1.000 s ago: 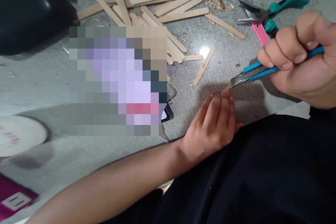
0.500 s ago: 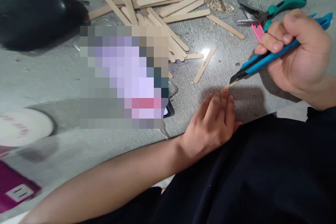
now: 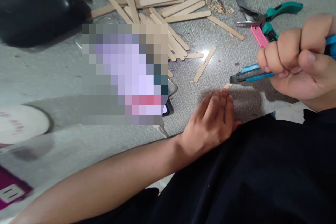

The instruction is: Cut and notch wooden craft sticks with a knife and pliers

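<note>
My right hand (image 3: 299, 63) is closed around a blue and black utility knife (image 3: 249, 76), whose blade tip touches the end of a small wooden stick (image 3: 228, 85). My left hand (image 3: 214, 122) lies over that stick on the grey floor, fingers together and pressed flat, so only the stick's tip shows past my fingertips. A single short stick (image 3: 205, 63) lies just beyond the blade.
A heap of wooden craft sticks (image 3: 162, 10) lies at the top centre with shavings (image 3: 219, 6) beside it. Teal-handled pliers (image 3: 270, 14) and a pink item (image 3: 258, 35) rest at upper right. A black rounded object (image 3: 36, 12) sits upper left. A white disc (image 3: 22, 127) and magenta box (image 3: 12, 190) lie at left.
My right hand tilted the knife up, then brought it back down and level, blade again at the stick's tip. My left hand stayed pressed on the stick.
</note>
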Available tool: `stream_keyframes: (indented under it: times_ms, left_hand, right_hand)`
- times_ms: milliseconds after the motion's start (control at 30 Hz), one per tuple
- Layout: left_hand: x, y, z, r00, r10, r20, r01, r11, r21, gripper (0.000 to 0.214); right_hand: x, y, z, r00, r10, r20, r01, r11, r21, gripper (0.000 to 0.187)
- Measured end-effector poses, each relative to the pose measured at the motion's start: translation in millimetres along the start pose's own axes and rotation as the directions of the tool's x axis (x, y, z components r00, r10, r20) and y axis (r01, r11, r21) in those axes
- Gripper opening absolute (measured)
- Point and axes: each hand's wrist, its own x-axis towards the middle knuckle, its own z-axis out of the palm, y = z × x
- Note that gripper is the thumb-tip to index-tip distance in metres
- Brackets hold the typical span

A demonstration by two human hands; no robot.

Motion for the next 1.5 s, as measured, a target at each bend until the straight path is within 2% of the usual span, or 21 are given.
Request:
stream_keyframes:
  times_ms: [67,133,367,567,967,1133,1267,1367,1433,1500]
  left_hand:
    - [2.7,-0.3,-0.7,0.999,0.017,-0.027,-0.017,1.0,0.015,0.066]
    - [6.3,-1.0,-2.0,0.998,0.03,-0.046,-0.028,0.999,0.039,0.064]
    - [12.6,-4.3,-9.8,0.998,0.062,-0.017,-0.059,0.992,0.109,0.06]
    - [13.7,-4.2,-11.7,0.998,0.057,-0.022,-0.055,0.995,0.086,0.059]
    - [1.8,-0.4,-0.3,1.0,0.008,-0.024,-0.008,1.0,0.0,0.067]
    - [6.0,-2.4,-6.5,0.999,0.034,-0.004,-0.034,0.999,0.025,0.067]
    - [10.4,-2.9,-9.5,0.999,0.044,-0.013,-0.043,0.998,0.056,0.061]
    - [8.4,-1.7,-7.5,0.999,0.03,-0.015,-0.029,0.998,0.047,0.058]
    - [4.3,-0.4,-4.7,1.0,0.001,-0.006,-0.001,1.0,0.0,0.059]
    - [-0.1,1.1,-1.9,0.999,-0.037,0.006,0.038,0.997,-0.067,0.063]
  right_hand:
    - [1.1,-8.3,-0.3,0.994,0.103,0.036,-0.099,0.991,-0.089,0.086]
    - [2.1,-14.7,0.4,0.985,0.159,0.072,-0.147,0.978,-0.151,0.084]
    - [0.8,-18.3,4.5,0.985,0.144,0.091,-0.13,0.98,-0.148,0.085]
    - [0.5,-19.9,4.8,0.985,0.145,0.098,-0.129,0.979,-0.155,0.086]
    - [-0.9,-20.5,6.0,0.982,0.16,0.101,-0.138,0.971,-0.196,0.089]
    - [-8.4,-15.9,-2.2,0.971,0.098,0.219,-0.068,0.988,-0.141,0.078]
    - [-11.2,-17.2,-12.0,0.922,0.131,0.363,-0.067,0.981,-0.183,0.066]
    - [-15.7,-18.9,-15.1,0.899,0.108,0.423,-0.025,0.98,-0.197,0.06]
    - [-20.1,-18.9,-13.3,0.89,0.107,0.444,-0.016,0.979,-0.203,0.058]
    - [-22.9,-18.3,-9.2,0.923,0.146,0.357,-0.077,0.977,-0.2,0.061]
